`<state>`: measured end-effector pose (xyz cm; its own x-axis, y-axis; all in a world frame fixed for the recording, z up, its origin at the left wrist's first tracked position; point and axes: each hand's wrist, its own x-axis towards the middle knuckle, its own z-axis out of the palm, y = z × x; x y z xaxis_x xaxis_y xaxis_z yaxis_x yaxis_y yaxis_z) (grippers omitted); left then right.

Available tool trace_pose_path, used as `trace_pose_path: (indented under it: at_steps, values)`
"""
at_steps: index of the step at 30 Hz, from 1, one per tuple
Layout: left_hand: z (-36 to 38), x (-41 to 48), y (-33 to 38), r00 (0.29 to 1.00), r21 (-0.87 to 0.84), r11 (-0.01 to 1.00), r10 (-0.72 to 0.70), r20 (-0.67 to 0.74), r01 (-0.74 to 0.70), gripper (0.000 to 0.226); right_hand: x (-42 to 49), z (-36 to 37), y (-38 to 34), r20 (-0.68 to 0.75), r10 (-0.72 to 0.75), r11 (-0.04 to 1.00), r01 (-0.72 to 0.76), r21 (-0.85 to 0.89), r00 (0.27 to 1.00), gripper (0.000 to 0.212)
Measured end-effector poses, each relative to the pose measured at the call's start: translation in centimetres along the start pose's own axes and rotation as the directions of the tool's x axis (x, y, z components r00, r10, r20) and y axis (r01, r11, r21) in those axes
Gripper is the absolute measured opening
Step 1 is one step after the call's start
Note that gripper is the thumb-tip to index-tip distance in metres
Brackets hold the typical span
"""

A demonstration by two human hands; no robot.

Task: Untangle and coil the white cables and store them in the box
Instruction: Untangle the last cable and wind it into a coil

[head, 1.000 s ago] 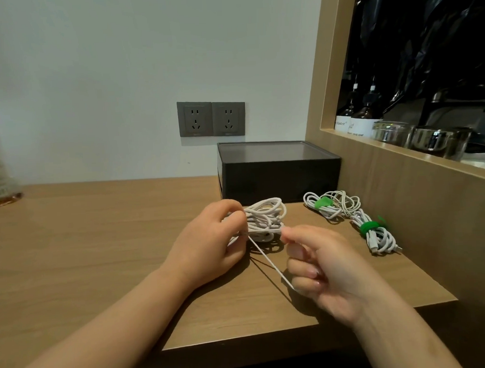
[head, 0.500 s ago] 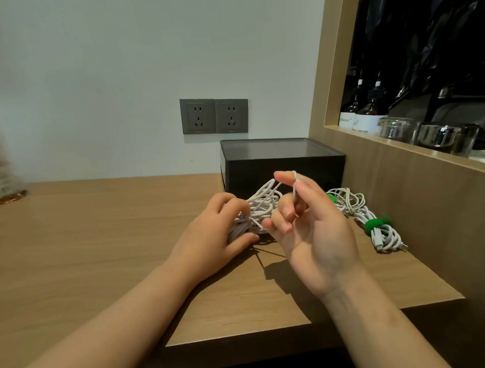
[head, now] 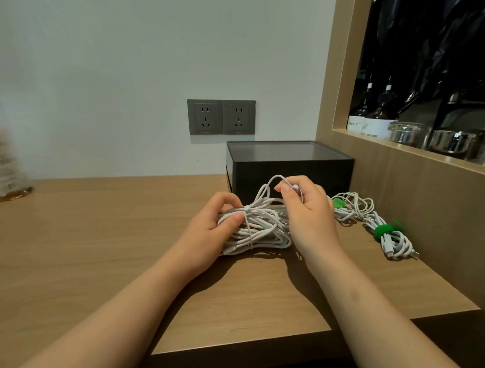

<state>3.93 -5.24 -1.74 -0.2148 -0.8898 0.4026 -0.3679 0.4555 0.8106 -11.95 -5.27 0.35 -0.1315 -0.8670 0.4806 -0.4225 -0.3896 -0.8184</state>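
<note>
A coiled bundle of white cable lies on the wooden desk in front of the black box. My left hand grips the bundle's left end, thumb on top. My right hand pinches a raised loop of the same cable at the bundle's right side, with a small white bead at my fingertips. A thin white strand wraps once around the bundle's middle. Two more white cable bundles, tied with green straps, lie to the right by the wooden side panel.
The black box has a dark lid and stands against the wall under two grey sockets. A blurred container stands at the far left. Bottles and metal bowls sit in the recessed shelf on the right. The desk's front edge is close.
My right hand carried the loose cable end from the front up and over the bundle, and now holds it at the top right. The strand now circles the bundle's middle. My left hand kept its grip.
</note>
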Motion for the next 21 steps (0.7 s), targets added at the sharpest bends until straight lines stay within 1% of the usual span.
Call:
trace_pose_path:
  at_steps: [1,2,4,5,7,9,11,13,14,15,17,19,21]
  values:
    - [0.0,0.0,0.0,1.0,0.001,1.0,0.0,0.013,0.0,0.012,0.1,0.2,0.0,0.007,0.021,0.999,-0.021,-0.037,1.0,0.022]
    - [0.1,0.0,0.0,1.0,0.007,1.0,0.002,0.021,-0.002,0.012,0.3,0.4,0.1,0.037,0.053,0.999,-0.052,-0.005,0.998,0.022]
    - [0.2,0.0,0.1,1.0,0.03,1.0,-0.002,0.024,0.001,0.011,0.3,0.5,0.1,0.151,0.118,0.978,-0.142,0.155,0.981,0.022]
    - [0.2,0.0,0.1,1.0,0.044,0.999,-0.009,0.02,0.008,0.011,0.3,0.5,0.0,0.207,0.139,0.961,-0.182,0.206,0.968,0.022]
    - [0.3,0.1,0.1,1.0,0.069,0.998,-0.017,0.013,0.016,0.012,0.3,0.4,-0.2,0.262,0.14,0.949,-0.205,0.239,0.955,0.023]
    - [0.2,0.0,0.1,0.999,0.075,0.997,-0.033,0.029,0.03,0.009,0.3,0.3,0.1,0.287,0.128,0.955,-0.196,0.221,0.949,0.023]
    - [0.1,-0.1,0.0,0.996,0.109,0.993,-0.044,0.08,0.035,0.029,0.3,0.5,0.4,0.285,0.132,0.962,-0.191,0.193,0.95,0.022]
    - [0.1,-0.2,0.0,0.99,0.181,0.983,-0.032,0.134,0.007,0.047,0.8,0.8,1.0,0.205,0.097,0.994,-0.107,0.038,0.974,0.022]
    - [0.2,-0.2,0.0,0.99,0.213,0.977,-0.006,0.144,-0.025,0.05,1.2,0.9,1.0,0.166,0.062,0.998,-0.056,-0.042,0.984,0.021]
    - [0.3,-0.2,0.0,0.99,0.232,0.971,0.023,0.141,-0.056,0.051,1.6,0.9,0.8,0.152,0.029,0.997,-0.016,-0.082,0.988,0.019]
    - [0.2,-0.2,-0.2,0.991,0.232,0.969,0.052,0.126,-0.08,0.05,2.4,1.0,0.6,0.227,-0.01,0.995,0.033,-0.098,0.974,0.019]
    - [0.1,-0.1,-0.4,0.992,0.216,0.973,0.051,0.113,-0.075,0.048,2.6,0.9,0.7,0.325,-0.029,0.981,0.09,-0.173,0.945,0.019]
    - [0.1,0.0,-0.5,0.994,0.226,0.97,0.069,0.09,-0.088,0.048,2.7,0.6,0.9,0.339,-0.084,0.955,0.173,-0.24,0.937,0.017]
